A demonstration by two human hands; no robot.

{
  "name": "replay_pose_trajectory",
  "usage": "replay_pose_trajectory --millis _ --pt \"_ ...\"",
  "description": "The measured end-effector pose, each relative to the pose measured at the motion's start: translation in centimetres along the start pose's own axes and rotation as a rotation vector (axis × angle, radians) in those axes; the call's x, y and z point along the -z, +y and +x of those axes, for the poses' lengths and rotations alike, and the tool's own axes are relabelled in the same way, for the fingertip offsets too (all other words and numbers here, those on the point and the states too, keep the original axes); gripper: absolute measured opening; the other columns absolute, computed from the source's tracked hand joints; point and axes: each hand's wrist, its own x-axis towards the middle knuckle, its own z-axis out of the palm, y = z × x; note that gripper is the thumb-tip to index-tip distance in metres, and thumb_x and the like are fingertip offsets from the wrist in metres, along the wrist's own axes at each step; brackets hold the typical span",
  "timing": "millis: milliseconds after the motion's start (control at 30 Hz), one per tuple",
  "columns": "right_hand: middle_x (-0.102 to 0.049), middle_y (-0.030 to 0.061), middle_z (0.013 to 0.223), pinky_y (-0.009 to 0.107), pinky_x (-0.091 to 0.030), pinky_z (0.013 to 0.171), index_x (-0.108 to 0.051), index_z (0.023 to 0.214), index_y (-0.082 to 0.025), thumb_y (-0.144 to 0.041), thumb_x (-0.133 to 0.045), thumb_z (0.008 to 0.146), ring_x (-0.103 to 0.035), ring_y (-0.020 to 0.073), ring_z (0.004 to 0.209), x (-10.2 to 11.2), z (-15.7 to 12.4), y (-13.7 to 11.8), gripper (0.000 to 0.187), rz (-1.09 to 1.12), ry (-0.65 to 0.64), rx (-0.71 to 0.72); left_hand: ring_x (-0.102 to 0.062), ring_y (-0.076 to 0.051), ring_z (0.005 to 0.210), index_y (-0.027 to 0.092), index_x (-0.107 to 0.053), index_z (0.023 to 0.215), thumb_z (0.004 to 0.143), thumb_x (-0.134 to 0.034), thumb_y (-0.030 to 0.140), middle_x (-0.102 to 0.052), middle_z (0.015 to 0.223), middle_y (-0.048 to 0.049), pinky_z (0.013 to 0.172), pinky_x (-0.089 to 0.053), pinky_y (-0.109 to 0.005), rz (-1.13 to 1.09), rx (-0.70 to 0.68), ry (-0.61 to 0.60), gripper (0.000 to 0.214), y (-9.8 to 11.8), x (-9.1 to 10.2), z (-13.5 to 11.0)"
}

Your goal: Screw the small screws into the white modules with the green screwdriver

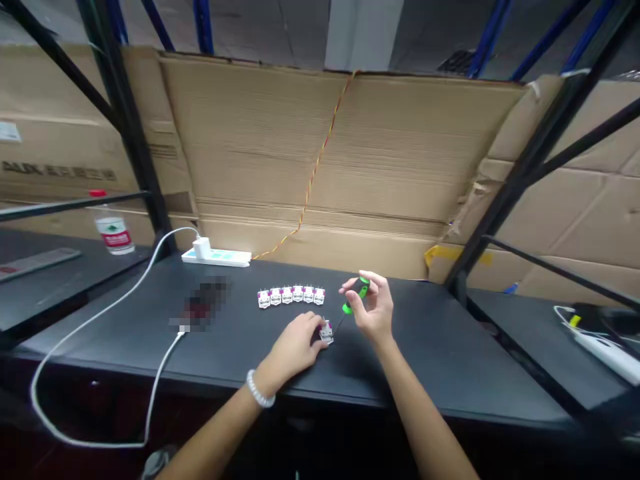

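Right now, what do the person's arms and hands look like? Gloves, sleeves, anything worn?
The left hand and right hand are bare, with no gloves. The left forearm and right forearm are bare too, with no sleeves in view. A white beaded bracelet sits on the left wrist. No cables or markings show on either arm.

Left hand (294,348) low, curled downward, right hand (371,312) raised, seemingly pinched closed
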Motion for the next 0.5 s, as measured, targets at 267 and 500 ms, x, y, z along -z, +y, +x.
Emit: replay_pose_trajectory --millis 267,500 --pt "-0.072 0.0120 0.124 0.043 -0.062 0.082 -0.053 0.128 -0.027 -0.044 -0.052 0.105 -0.075 0.0245 0.096 0.5 0.1 -0.5 0.029 0.017 -0.016 -0.067 -0.066 -0.028 0.109 0.021 -0.067 0.109 0.092 -0.074 0.018 -0.071 0.112 -0.0079 0.099 -0.052 -0.040 0.003 -0.009 -0.001 0.018 -0.3 -0.2 0.0" --pt "-0.064 0.0090 0.117 0.041 -0.059 0.087 -0.058 0.140 -0.026 -0.042 -0.052 0.103 -0.067 0.0241 0.100 1.1 0.1 0.0 0.041 -0.148 0.088 -0.051 -0.066 -0.028 0.111 0.021 -0.067 0.110 0.092 -0.074 0.018 -0.071 0.114 -0.0083 0.101 -0.051 -0.040 0.002 -0.004 -0.003 0.020 -0.1 -0.2 0.0"
